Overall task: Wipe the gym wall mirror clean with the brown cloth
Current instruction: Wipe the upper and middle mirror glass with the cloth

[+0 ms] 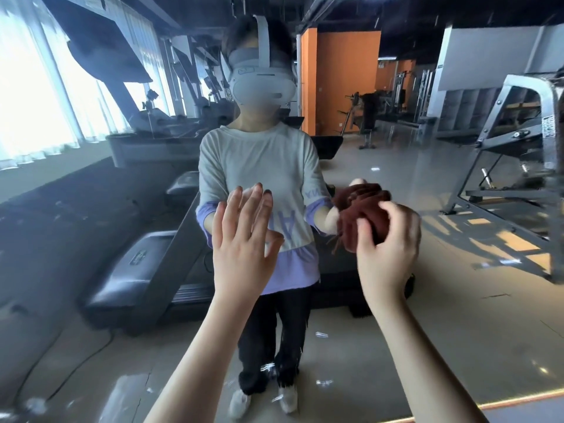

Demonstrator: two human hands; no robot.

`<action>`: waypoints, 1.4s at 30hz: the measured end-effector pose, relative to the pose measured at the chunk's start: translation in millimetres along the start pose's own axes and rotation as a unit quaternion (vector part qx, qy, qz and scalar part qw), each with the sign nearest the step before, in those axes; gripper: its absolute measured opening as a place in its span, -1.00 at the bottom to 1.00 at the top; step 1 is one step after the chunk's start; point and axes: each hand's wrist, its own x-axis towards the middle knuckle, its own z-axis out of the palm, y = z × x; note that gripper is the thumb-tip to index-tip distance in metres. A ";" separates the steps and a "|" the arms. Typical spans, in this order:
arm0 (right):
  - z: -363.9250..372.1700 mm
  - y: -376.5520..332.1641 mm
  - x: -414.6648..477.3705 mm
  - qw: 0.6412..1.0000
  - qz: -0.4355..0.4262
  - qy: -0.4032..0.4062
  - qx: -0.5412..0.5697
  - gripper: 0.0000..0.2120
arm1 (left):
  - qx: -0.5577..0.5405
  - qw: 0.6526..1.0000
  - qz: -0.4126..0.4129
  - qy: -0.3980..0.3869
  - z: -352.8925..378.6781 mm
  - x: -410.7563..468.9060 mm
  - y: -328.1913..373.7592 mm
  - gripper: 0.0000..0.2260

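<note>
The right hand (pixel 388 242) is gripping the bunched brown cloth (pixel 364 219) against the mirror (pixel 442 315) — the left hand (pixel 241 242), fingers straight, is covering the reflected shirt lettering (pixel 289 221), only a reversed "A" reading clearly, beside a treadmill (pixel 137 261).

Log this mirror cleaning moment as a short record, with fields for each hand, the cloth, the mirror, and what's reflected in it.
left hand: open, fingers straight, raised at the glass
right hand: grips the brown cloth
brown cloth: bunched up, held at the mirror, meeting its own reflection
mirror: fills the view; pale specks low down
reflection: the person, a treadmill, gym floor
</note>
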 end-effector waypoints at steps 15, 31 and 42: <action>-3.1 -8.3 -57.4 0.992 0.106 -0.061 -0.016 -0.62 | -0.018 1.000 0.001 0.001 3.8 -2.6 -0.1 -0.44; -6.7 9.0 -74.5 0.989 0.116 -0.087 -0.009 -0.62 | -0.052 0.998 0.027 0.005 4.9 -4.9 8.6 -0.50; -14.8 20.0 -17.4 0.997 0.059 -0.032 0.048 -0.70 | -0.027 1.000 -0.005 0.007 21.9 -8.4 44.5 -0.47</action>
